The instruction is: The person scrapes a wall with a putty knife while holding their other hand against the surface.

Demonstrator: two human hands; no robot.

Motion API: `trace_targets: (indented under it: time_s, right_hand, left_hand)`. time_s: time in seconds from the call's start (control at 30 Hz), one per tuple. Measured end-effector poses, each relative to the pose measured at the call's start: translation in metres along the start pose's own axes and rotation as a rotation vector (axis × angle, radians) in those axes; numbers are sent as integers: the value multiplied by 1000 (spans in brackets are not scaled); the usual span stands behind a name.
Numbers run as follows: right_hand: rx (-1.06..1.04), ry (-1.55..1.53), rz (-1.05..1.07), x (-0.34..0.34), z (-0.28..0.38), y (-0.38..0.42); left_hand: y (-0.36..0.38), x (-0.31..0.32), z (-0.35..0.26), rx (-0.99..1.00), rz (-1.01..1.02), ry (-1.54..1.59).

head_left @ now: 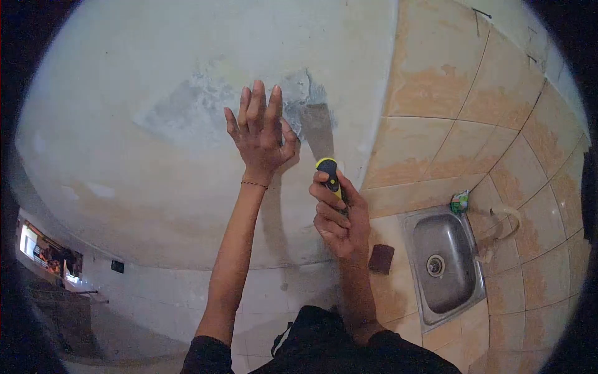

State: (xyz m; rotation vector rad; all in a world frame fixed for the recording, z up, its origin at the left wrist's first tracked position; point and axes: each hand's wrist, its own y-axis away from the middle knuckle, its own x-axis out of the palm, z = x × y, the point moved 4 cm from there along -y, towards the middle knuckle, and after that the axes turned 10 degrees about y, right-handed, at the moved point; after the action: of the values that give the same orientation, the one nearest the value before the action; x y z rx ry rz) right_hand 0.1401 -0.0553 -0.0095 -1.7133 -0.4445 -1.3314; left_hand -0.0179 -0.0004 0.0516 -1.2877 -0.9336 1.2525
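My left hand (pixel 258 140) lies against a pale painted wall (pixel 156 174) with its fingers spread, holding nothing. Under and around it is a rough grey patch (pixel 180 106) where the paint is gone. To its right, my right hand (pixel 339 221) is wrapped round the black and yellow handle of a putty knife (pixel 319 128). The wide blade points up the wall, its tip at the right part of the patch. Just above that tip, a flake of paint (pixel 307 84) has a raised, broken edge.
A steel sink (pixel 455 290) is set in the tiled counter at lower right. Beside it lies a dark brown pad (pixel 381 258); a green packet (pixel 460 201) stands at its back corner. A pale curved tap (pixel 514 219) and stained tiles (pixel 430 90) are at right.
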Motion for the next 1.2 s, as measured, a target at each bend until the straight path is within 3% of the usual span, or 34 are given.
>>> trace_targets:
  time_s: [1.2]
  right_hand:
    - [13, -25, -51, -6, 7, 4]
  left_hand:
    - [1, 0, -2, -8, -29, 20]
